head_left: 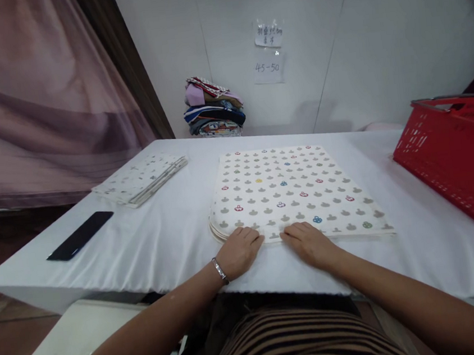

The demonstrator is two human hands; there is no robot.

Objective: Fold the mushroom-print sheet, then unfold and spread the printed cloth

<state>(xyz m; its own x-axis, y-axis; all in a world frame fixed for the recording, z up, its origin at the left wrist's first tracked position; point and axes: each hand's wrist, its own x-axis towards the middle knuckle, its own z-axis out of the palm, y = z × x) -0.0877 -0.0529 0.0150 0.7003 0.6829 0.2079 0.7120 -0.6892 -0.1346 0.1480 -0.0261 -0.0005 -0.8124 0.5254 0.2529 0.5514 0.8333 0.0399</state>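
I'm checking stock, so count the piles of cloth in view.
3: the patterned pile under the left hand and right hand, the folded pile on the table at left, and the mixed-colour pile beyond it. The red basket may hide more.

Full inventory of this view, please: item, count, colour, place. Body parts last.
Patterned cloth: 1 layered piece, cream with grey and coloured motifs, table centre
Folded cloth stack: 1, cream, patterned, table left
Flat phone-like object: 1, black, near left
Basket: 1, red, right
Table cover: 1, white, under these
Fabric pile: 1, mixed colours, by wall
Paper notes: 2, white, on wall
Wall: white, behind
Curtain: pinkish, far left
Striped top: 1, brown and black, bottom
Bracelet: 1, silvery, left wrist
Left hand, right hand: on patterned cloth's near edge
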